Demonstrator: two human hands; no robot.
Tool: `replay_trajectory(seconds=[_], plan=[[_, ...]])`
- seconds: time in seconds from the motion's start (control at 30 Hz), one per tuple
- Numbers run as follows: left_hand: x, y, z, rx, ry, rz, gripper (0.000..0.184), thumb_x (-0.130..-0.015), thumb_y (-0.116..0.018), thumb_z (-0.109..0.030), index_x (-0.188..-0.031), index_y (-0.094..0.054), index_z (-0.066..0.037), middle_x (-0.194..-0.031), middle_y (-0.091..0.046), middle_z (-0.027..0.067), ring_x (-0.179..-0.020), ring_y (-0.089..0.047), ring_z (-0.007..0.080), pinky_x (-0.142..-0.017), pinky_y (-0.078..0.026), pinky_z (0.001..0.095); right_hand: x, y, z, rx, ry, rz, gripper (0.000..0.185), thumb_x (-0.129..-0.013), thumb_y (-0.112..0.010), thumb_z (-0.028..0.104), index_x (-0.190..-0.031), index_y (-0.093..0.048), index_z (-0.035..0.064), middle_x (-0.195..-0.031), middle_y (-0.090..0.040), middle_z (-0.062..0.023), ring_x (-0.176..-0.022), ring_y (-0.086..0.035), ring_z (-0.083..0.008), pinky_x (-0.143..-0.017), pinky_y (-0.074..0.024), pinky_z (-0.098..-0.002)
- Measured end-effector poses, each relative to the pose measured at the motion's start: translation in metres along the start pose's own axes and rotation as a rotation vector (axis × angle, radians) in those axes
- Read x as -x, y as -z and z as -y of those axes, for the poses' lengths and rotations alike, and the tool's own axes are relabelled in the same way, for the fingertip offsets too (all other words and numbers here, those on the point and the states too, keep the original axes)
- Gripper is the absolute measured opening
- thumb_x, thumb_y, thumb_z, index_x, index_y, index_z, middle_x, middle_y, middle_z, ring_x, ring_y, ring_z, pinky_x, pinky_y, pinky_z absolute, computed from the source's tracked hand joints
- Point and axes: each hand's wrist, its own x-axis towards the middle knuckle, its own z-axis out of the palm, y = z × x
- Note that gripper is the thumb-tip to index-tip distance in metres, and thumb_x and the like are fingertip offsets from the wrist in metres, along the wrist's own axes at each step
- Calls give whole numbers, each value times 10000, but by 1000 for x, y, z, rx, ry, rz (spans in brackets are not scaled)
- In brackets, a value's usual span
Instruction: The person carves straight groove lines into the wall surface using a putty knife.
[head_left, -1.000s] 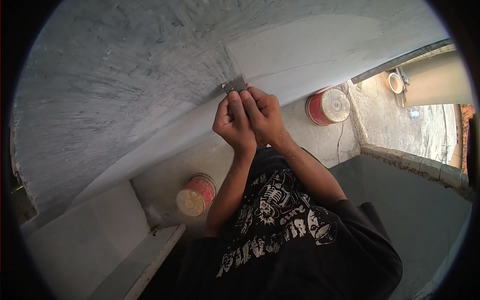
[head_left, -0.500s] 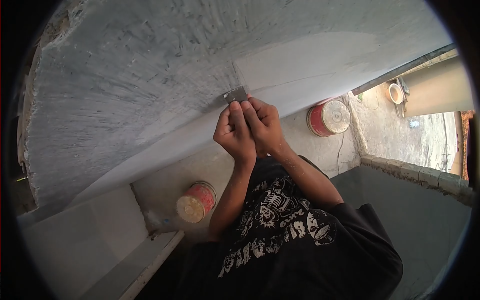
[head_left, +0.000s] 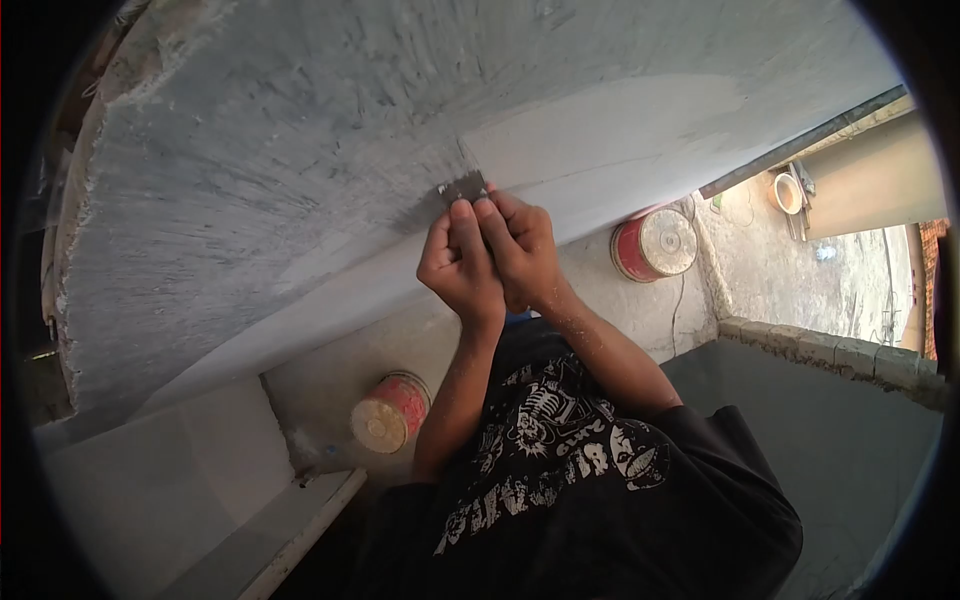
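Observation:
My left hand (head_left: 462, 268) and my right hand (head_left: 524, 255) are side by side, touching, with fingers curled and both thumbs pointing up. Between the fingertips they pinch a small dark grey flat rectangular piece (head_left: 462, 188); its exact kind I cannot make out. Its top edge is against the grey plastered surface (head_left: 300, 150), where a dark smear and scratch marks show. To the right of the piece, the surface has a paler, smoother patch (head_left: 610, 120). Pale dust specks dot my right forearm.
A red bucket with a whitish top (head_left: 655, 245) stands at the right, and another red bucket (head_left: 392, 412) is at the lower left. Grey low walls (head_left: 820, 440) border the right side. Farther off is a small pale tub (head_left: 786, 193). The plastered surface has a rough broken edge (head_left: 85, 240).
Both hands have shifted slightly left along the surface, with the dark piece still pinched between them. The piece looks more tilted against the surface.

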Motion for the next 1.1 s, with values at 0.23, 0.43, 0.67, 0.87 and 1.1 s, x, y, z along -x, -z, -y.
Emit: replay_trajectory(seconds=[0.23,0.43,0.67,0.87,1.1], plan=[[0,4,-21,-10,34,40,341,-1061,-617,-246,-971,-675,78,-843,-698,48,-752,-618,91,-671,-523,249,3,-4,22,-29,-30,12,327,-1056,-540,193,-866,-593,-67,-634,-605,-98,-638,-488,-78,-615,-478,-310],[4,-7,-8,34,54,-7,291,-1059,-617,-184,-959,-694,78,-808,-693,6,-743,-593,43,-647,-493,214,0,8,-11,-21,-26,33,317,-1063,-535,178,-850,-602,-47,-700,-597,9,-701,-486,-46,-743,-483,-261],[-3,-14,-4,75,32,0,290,-1055,-623,-183,-977,-698,86,-818,-708,28,-724,-615,57,-647,-511,220,-7,8,-1,49,34,24,322,-1072,-529,186,-850,-600,-36,-696,-588,14,-706,-489,-40,-682,-476,-253],[4,-5,20,16,-17,6,315,-1054,-629,-206,-952,-704,82,-764,-676,0,-699,-569,40,-622,-483,223,-5,8,-18,11,28,-4,331,-1072,-531,192,-848,-599,-43,-700,-599,-10,-692,-487,-48,-688,-481,-261],[6,0,32,-9,-2,25,296,-1052,-631,-199,-980,-708,78,-808,-693,8,-705,-579,42,-618,-488,225,0,13,-29,62,42,25,337,-1059,-532,177,-810,-584,-45,-644,-578,-18,-681,-482,-45,-932,-494,-301]])
